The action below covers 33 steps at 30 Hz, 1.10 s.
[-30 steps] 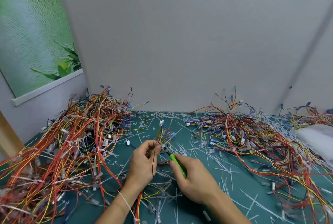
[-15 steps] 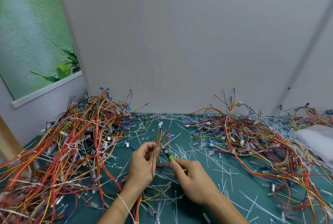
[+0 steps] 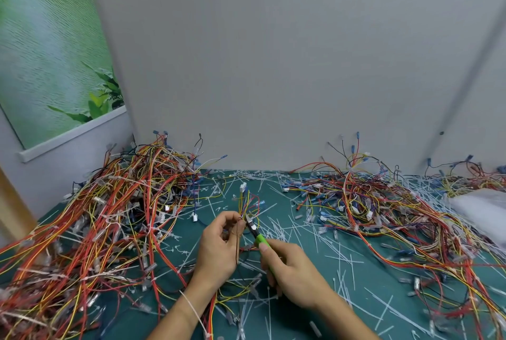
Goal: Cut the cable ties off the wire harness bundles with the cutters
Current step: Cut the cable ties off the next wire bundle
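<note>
**Cutters at a small harness over a littered desk**

Head view: the left hand (image 3: pixel 219 249) is raised over the middle of the teal desk (image 3: pixel 383 282). Its thumb and fingers pinch a small wire harness bundle (image 3: pixel 246 202), whose yellow, red and blue wires fan upward to a white connector. A thin dark wire hangs down past the palm.

The right hand (image 3: pixel 290 276) is curled round the green-handled cutters (image 3: pixel 258 238). Their dark tip reaches the bundle just beside the left fingertips. Whether the blades are closed is too small to tell.

A large heap of harnesses (image 3: pixel 109 230) lies to the left and another heap (image 3: pixel 383 202) lies to the right. Cut white cable ties (image 3: pixel 336 257) are scattered across the desk between them. A white bag (image 3: pixel 487 211) sits at the far right edge.
</note>
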Each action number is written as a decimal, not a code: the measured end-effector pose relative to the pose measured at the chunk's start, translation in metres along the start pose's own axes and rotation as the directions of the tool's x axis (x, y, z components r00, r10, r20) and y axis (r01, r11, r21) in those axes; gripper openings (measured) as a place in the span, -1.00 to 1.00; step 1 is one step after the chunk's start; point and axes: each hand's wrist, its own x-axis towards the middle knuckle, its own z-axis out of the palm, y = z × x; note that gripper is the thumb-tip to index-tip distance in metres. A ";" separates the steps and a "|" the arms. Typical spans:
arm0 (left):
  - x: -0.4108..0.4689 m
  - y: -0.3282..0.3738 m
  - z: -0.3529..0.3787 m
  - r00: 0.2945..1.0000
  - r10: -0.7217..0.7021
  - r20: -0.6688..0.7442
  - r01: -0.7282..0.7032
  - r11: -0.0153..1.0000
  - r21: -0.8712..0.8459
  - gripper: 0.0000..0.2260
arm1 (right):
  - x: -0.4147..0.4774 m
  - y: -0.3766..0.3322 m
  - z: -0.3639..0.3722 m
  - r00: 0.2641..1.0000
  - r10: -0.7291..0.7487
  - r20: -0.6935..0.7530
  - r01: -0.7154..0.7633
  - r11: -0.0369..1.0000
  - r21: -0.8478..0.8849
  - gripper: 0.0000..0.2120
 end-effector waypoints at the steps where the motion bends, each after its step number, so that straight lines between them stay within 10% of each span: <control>1: 0.000 0.000 0.000 1.000 -0.001 -0.003 0.001 1.000 -0.006 -0.92 | 0.000 0.000 0.000 1.000 -0.005 -0.009 0.005 1.000 -0.004 -0.60; 26: 0.000 0.007 0.002 0.999 -0.047 -0.002 0.047 0.994 -0.098 -0.95 | -0.002 -0.004 0.002 0.996 -0.076 -0.054 0.074 0.996 -0.041 -0.64; 33: -0.001 0.011 0.009 0.949 -0.316 0.025 0.294 0.849 -0.439 -0.95 | -0.003 -0.005 0.001 0.983 -0.165 -0.076 0.155 0.980 -0.122 -0.65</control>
